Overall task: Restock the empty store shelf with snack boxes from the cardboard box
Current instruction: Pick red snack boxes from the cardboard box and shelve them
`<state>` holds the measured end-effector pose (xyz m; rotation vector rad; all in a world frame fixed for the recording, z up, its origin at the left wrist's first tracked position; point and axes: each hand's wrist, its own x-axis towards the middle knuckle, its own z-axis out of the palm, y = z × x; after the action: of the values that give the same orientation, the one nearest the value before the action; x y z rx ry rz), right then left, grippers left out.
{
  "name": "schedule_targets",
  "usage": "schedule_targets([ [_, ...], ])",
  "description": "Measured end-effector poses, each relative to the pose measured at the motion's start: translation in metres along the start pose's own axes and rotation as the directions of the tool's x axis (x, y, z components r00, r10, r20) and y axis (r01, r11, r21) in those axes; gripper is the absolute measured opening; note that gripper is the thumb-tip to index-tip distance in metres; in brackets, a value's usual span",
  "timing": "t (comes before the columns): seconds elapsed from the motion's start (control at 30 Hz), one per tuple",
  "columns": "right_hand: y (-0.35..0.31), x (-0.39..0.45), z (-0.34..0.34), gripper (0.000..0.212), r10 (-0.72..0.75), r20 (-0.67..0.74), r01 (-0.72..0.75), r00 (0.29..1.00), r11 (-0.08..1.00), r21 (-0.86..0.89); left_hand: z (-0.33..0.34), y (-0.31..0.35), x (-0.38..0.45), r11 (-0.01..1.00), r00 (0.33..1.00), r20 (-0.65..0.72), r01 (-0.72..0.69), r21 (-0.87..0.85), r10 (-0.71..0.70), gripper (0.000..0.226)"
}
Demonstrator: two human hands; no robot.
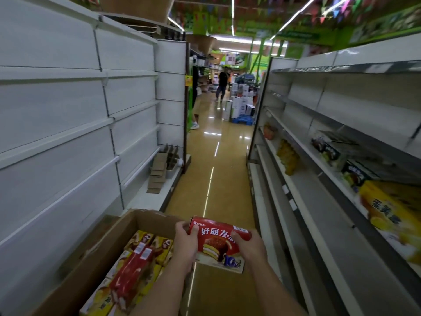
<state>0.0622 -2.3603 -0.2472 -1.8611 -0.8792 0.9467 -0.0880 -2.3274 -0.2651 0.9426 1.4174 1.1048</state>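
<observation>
Hands: both are being wrapped round one red snack box (217, 241), the left hand (185, 245) clamped on its left end, the right hand (248, 244) on its right end.
Box position: it is being held at lower centre of the frame, just right of the cardboard box (127, 226), above the floor.
Handling: it is judged light and stiff (printed card, glossy, perhaps slippery), crushable at the panels; the short ends are being used as the sound grip.
Stock: yellow and red cartons (136, 265) are being kept in the brown corrugated box.
Shelf: flat pale metal tiers (303, 201) at right are being left largely bare.
</observation>
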Motion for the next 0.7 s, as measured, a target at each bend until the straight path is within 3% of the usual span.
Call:
schedule_targets([
  [0.13, 0.008, 0.021, -0.038, 0.051, -0.047, -0.053, 0.046, 0.998, 0.999, -0.023, 0.047, 0.006, -0.003, 1.000, 0.999, 0.052, 0.004, -0.002, -0.004, 0.028],
  [0.27, 0.021, 0.037, -0.078, 0.042, 0.002, -0.202, -0.007, 0.979, 1.000, -0.025, 0.100, 0.017, -0.010, 0.997, 0.983, 0.181, 0.031, -0.065, -0.019, 0.021],
  [0.37, 0.026, 0.044, -0.112, 0.047, -0.052, -0.281, 0.028, 0.958, 0.996, -0.086, 0.139, 0.022, -0.013, 0.998, 0.971, 0.238, 0.044, -0.055, -0.029, 0.024],
  [0.47, 0.034, 0.047, -0.147, 0.051, -0.138, -0.349, 0.077, 0.927, 0.980, -0.184, 0.176, 0.018, -0.016, 0.998, 0.953, 0.301, 0.041, -0.044, -0.026, 0.031],
  [0.7, 0.053, 0.042, -0.221, 0.057, -0.170, -0.570, 0.004, 0.804, 0.960, -0.281, 0.262, 0.025, -0.041, 0.999, 0.860, 0.510, 0.012, -0.042, 0.011, 0.043],
])
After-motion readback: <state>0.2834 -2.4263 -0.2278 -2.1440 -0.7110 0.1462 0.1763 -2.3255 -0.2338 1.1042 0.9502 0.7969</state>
